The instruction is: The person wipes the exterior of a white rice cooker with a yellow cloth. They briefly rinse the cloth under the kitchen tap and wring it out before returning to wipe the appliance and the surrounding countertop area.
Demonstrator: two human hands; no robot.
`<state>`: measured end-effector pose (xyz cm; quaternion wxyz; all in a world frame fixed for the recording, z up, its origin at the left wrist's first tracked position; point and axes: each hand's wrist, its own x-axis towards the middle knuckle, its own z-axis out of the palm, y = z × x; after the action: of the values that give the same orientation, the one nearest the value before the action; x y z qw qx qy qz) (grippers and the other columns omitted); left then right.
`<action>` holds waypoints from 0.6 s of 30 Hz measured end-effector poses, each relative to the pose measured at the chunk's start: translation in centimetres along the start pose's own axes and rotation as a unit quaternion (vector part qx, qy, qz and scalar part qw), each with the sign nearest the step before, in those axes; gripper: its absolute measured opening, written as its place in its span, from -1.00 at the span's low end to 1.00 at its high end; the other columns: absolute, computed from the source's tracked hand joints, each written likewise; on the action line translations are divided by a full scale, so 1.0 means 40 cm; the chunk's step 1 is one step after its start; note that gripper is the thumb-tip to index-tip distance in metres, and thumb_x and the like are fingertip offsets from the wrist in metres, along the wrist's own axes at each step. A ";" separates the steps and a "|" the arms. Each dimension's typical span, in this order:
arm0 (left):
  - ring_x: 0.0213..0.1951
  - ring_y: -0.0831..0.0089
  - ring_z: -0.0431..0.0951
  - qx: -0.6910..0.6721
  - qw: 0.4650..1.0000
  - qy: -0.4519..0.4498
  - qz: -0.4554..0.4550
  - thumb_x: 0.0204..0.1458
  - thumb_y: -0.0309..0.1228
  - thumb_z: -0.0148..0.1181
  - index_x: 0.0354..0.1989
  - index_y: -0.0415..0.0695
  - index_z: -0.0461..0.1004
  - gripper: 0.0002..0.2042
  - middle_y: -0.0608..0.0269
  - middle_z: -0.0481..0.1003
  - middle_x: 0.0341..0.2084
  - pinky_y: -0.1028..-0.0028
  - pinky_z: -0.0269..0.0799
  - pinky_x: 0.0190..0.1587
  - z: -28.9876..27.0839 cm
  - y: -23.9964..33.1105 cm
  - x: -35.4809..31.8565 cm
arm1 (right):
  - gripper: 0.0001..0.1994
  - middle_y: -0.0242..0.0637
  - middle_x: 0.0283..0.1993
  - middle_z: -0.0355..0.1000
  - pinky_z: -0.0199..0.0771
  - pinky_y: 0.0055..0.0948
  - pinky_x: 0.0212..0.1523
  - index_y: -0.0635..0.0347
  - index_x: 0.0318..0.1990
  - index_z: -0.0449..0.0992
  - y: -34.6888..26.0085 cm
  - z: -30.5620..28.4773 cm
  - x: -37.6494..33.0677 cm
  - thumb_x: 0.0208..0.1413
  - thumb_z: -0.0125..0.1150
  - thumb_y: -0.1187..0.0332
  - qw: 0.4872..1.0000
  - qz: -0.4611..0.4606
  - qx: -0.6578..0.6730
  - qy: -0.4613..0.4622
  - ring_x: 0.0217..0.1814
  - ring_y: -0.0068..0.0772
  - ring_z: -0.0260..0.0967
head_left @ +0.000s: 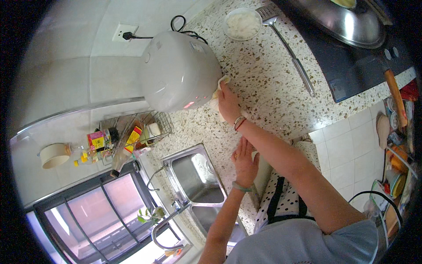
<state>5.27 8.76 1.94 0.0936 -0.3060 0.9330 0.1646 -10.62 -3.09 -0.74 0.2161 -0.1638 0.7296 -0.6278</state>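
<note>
This place is a kitchen, and by its small scale it looks like a kitchen of a home. In the speckled counter (263, 90) there are a double sink (195, 174) with a curved tap (154, 235) and a black hob (343, 86). A cooker (180, 70), a spatula (292, 53) and a bowl (243, 25) stand or lie nearby.

Ahead of the right hand (229, 105), well apart from it, stood a white bowl (233, 38) of white food, and just beside this bowl lay a metal spatula (295, 60). Farther to the right there was a black cooktop (347, 79). To the left of the left hand (244, 163) was a steel sink (195, 176), and beyond it a barred window (101, 213).
</note>
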 end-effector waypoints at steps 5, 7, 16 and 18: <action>0.32 0.18 0.06 -0.014 0.999 0.030 0.014 -0.01 -0.37 0.20 0.28 -0.14 0.13 -0.36 0.08 0.03 0.33 0.10 -0.03 0.22 0.009 -0.007 -0.004 | -0.59 -0.07 -0.19 0.46 0.40 -0.46 -0.16 0.24 0.22 0.28 0.017 -0.045 -0.032 0.26 -0.13 0.28 0.976 0.114 0.075 -0.169 -0.27 -0.37 0.41; 0.33 0.19 0.05 0.002 1.000 0.011 0.005 0.00 -0.37 0.19 0.29 -0.12 0.10 -0.35 0.09 0.01 0.34 0.10 -0.02 0.21 -0.002 0.002 0.003 | -0.58 -0.11 -0.17 0.47 0.40 -0.45 -0.15 0.25 0.21 0.29 0.038 -0.074 -0.051 0.26 -0.12 0.25 0.967 0.143 0.117 -0.178 -0.26 -0.38 0.41; 0.34 0.20 0.03 0.013 1.000 -0.007 -0.005 0.02 -0.36 0.18 0.34 -0.10 0.03 -0.31 0.10 -0.03 0.36 0.09 -0.02 0.20 -0.018 0.022 0.007 | -0.64 0.07 -0.04 0.40 0.38 -0.16 -0.07 0.39 0.03 0.36 -0.018 -0.071 0.109 0.24 -0.11 0.27 0.997 -0.029 0.063 -0.037 -0.04 0.05 0.37; 0.34 0.18 0.03 0.016 1.000 -0.006 0.001 0.01 -0.37 0.18 0.33 -0.10 0.03 -0.31 0.10 -0.02 0.36 0.09 -0.02 0.19 -0.017 0.031 0.015 | -0.66 0.07 -0.02 0.39 0.37 -0.15 -0.07 0.40 0.04 0.35 -0.015 -0.053 0.093 0.23 -0.08 0.33 0.996 -0.079 -0.037 0.022 -0.03 0.07 0.36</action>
<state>3.98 9.13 2.73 0.1039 -0.3023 0.9354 0.1515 -14.94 -3.27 -0.32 0.1439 -0.2149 0.7415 -0.6191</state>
